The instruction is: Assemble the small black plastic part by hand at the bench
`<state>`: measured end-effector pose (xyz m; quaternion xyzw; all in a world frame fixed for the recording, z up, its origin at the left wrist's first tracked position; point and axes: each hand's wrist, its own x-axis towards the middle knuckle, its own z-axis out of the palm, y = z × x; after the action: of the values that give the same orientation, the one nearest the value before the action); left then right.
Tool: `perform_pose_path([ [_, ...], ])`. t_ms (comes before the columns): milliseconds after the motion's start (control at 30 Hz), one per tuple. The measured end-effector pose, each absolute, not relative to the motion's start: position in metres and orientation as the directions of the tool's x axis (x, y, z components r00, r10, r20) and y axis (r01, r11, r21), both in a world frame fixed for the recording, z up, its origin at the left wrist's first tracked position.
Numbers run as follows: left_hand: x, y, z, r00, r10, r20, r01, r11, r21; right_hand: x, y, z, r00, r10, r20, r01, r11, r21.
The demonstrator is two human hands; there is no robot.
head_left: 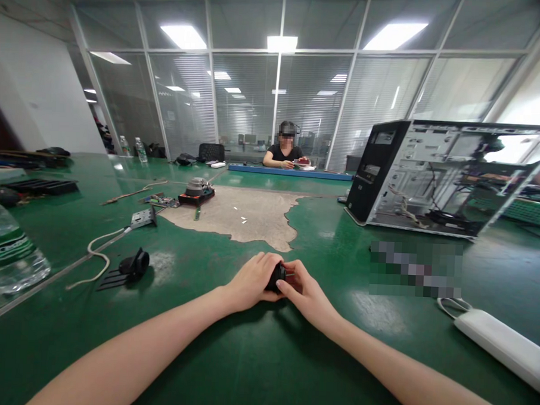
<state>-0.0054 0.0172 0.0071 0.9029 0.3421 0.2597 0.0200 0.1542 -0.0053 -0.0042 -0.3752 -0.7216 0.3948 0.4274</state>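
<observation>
Between my two hands is a small black round part (275, 277), mostly covered by fingers, so its exact kind does not show. My left hand (252, 278) is closed around its left side. My right hand (305, 292) grips the other side, with the thumb pressed on the part's front. A thin light-coloured piece shows between the right fingers. Both hands are just above the green tabletop (263, 369), near the middle of the view.
On the left are a black bracket-like part (133, 266), a metal piece with a cable (143, 218) and a water bottle (8, 251). An open computer case (379, 171) and a white power strip (505, 344) are on the right. A person (285, 149) sits across the table.
</observation>
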Motion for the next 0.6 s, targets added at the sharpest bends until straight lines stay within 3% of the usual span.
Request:
perform_pose_path([
  [167, -0.0058, 0.0173, 0.0077, 0.647, 0.61, 0.457, 0.598, -0.778, 0.191, 0.1533, -0.0107, -0.0019, -0.305, 0.818, 0.489, 0.275, 0.567, -0.776],
  [433, -0.0046, 0.0161, 0.0086, 0.62, 0.636, 0.459, 0.612, -0.758, 0.225, 0.1538, -0.0059, -0.0044, -0.32, 0.89, 0.323, 0.149, 0.384, -0.911],
  [600, -0.005, 0.016, 0.0087, 0.631, 0.625, 0.46, 0.599, -0.769, 0.223, 0.1537, -0.0112, -0.0015, -0.31, 0.824, 0.474, 0.246, 0.551, -0.797],
])
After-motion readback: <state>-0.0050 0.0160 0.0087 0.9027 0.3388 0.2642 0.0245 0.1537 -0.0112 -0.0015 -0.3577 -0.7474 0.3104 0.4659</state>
